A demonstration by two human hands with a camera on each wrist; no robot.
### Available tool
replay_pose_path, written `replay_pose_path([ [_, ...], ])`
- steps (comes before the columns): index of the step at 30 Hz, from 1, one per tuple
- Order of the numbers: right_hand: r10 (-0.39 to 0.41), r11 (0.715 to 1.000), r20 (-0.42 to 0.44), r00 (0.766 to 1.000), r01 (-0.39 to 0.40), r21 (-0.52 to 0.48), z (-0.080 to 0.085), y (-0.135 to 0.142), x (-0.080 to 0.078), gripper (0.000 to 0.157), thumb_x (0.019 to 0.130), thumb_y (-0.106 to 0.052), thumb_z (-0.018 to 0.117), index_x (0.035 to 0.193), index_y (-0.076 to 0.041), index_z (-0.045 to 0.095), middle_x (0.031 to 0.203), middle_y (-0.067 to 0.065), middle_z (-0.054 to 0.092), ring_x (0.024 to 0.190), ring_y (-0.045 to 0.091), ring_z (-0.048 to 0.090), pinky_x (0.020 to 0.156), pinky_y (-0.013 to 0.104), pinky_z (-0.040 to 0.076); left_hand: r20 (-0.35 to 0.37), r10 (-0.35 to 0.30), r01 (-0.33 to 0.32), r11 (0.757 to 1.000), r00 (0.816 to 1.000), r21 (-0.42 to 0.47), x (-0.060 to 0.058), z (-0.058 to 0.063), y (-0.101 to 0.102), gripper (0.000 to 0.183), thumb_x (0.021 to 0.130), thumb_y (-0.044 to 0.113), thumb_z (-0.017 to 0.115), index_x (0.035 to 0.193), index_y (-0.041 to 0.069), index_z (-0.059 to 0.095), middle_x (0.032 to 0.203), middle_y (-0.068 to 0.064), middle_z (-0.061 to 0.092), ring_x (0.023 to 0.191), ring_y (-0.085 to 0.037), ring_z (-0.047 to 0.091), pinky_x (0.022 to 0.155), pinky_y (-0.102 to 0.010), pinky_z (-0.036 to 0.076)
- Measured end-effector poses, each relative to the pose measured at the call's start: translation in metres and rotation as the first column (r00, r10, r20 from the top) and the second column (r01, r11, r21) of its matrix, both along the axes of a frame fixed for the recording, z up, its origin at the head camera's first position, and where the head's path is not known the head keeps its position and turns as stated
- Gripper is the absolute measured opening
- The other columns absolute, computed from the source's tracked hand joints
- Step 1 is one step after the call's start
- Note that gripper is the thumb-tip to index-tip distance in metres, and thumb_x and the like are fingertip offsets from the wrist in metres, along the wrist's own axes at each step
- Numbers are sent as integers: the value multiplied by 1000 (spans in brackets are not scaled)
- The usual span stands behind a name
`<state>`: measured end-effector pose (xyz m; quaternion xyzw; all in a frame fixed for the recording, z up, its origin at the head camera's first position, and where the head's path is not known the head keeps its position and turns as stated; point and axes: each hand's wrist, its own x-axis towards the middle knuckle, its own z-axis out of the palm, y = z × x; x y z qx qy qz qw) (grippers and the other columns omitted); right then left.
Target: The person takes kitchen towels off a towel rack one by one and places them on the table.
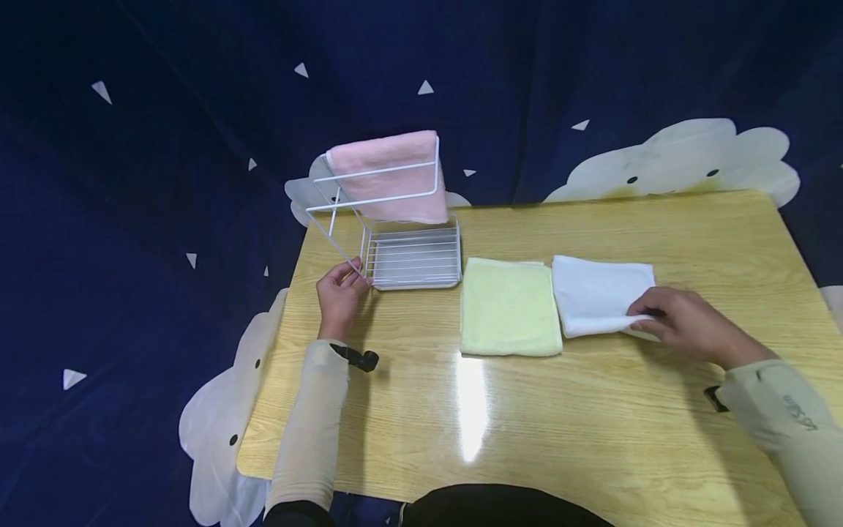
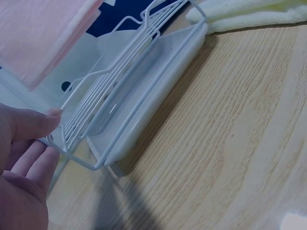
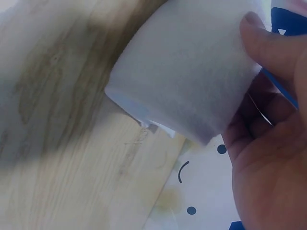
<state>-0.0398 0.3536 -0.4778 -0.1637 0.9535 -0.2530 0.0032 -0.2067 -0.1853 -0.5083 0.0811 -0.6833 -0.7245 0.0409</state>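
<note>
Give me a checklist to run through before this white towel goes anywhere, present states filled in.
1. Rack steadied: ok, the left hand grips its wire frame.
2. White towel gripped: ok, the right hand pinches its near edge.
3. Pink towel hanging on the rack: ok, it drapes from the upper part.
4. Way between white towel and rack clear: not ok, the yellow towel lies between them on the table.
5. White towel wholly off the table: cannot tell, only its lifted near edge is plain.
</note>
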Motion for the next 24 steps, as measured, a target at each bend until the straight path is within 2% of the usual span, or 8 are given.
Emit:
replay_pose_path([
  [7,1,1000,17,1000,-1,29,-8,2,3,19,81,-5,83,94,-14,73,90,-8,67,81,13,63,62,30,56,-6,-6,6,1000,1000,-10,1,0,0,46,77,-26,69,121,-17,60,129,-25,62,119,-38,62,92,-30,58],
  [13,29,999,0,1000,-29,31,-15,3,6,22,78,-6,85,93,-17,74,88,-13,65,80,8,62,63,29,56,2,-22,22,1000,1000,15,0,0,-1,47,78,-26,67,123,-18,59,133,-27,59,122,-40,59,99,-37,55],
  [18,35,999,14,999,-35,24,-19,4,7,21,78,-7,86,92,-17,74,88,-14,65,80,8,62,63,28,56,13,-56,55,998,998,41,2,7,-1,48,79,-28,65,125,-19,56,137,-32,54,125,-45,54,101,-42,53],
  [24,44,999,0,999,-44,-3,-26,3,8,23,77,-4,87,90,-17,73,88,-14,65,79,6,62,63,27,56,23,-53,52,998,998,45,3,13,-1,48,78,-30,64,124,-21,55,136,-33,54,125,-46,53,102,-45,52],
])
